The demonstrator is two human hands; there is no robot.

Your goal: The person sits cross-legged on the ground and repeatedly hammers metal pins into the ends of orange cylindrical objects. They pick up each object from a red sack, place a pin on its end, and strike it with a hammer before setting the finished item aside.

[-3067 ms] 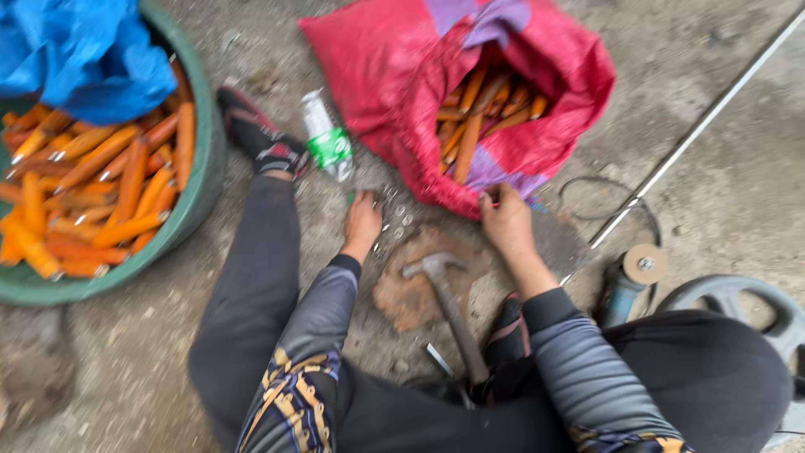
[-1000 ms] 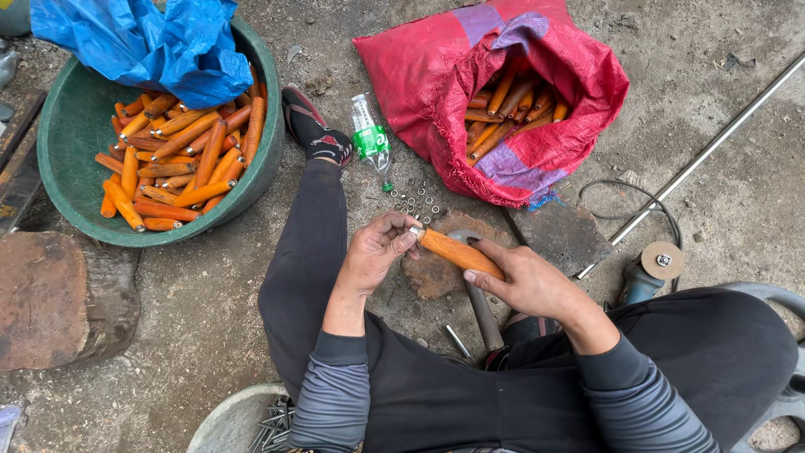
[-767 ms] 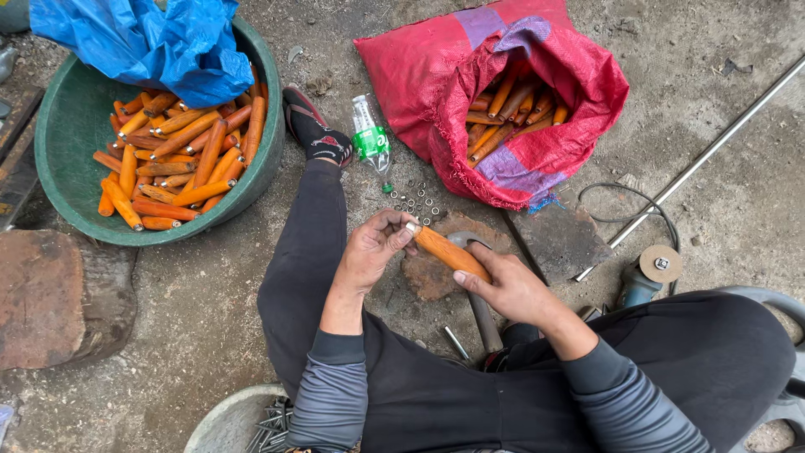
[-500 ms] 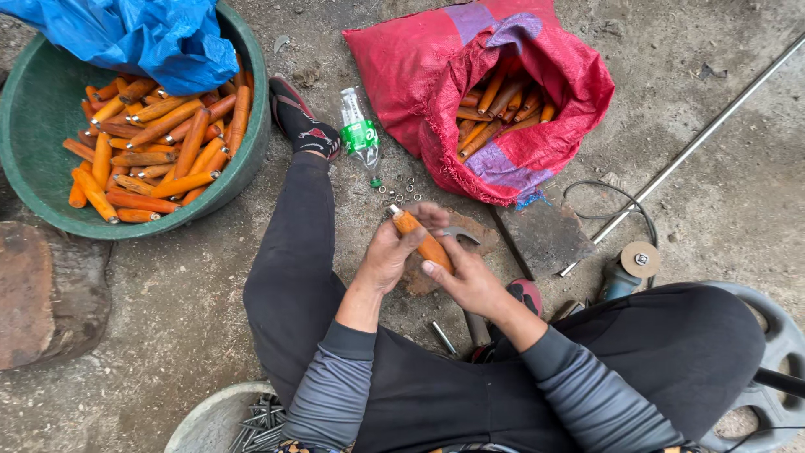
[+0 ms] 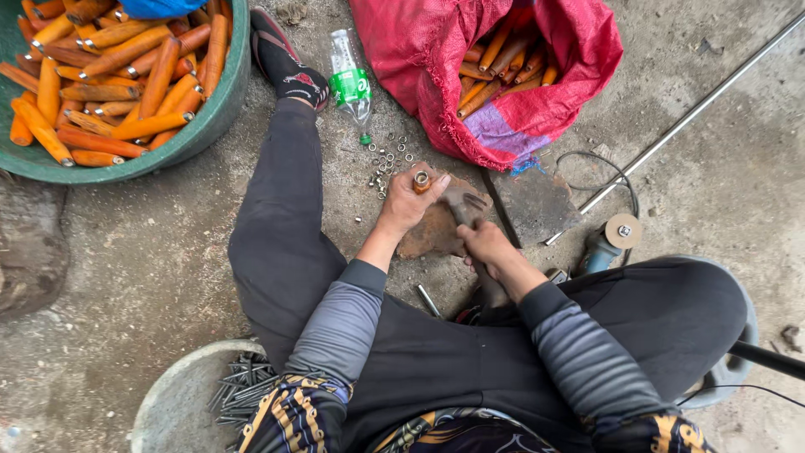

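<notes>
The orange handle (image 5: 421, 181) stands upright, apparently pinched between left-hand fingers (image 5: 438, 182).

This was a rough, informal workshop set up on a bare concrete floor (image 5: 713, 168), where the person sat low and worked at ground level. At ten o'clock stood a green basin (image 5: 201, 134) heaped with orange wooden handles (image 5: 126, 75); at one o'clock a red sack (image 5: 436, 59) held more. Small metal rings (image 5: 387, 158) were scattered at twelve o'clock, an angle grinder (image 5: 610, 239) lay at three o'clock, a steel rod (image 5: 696, 109) ran past at two o'clock, and a bowl of nails (image 5: 239, 390) sat at seven o'clock.
</notes>
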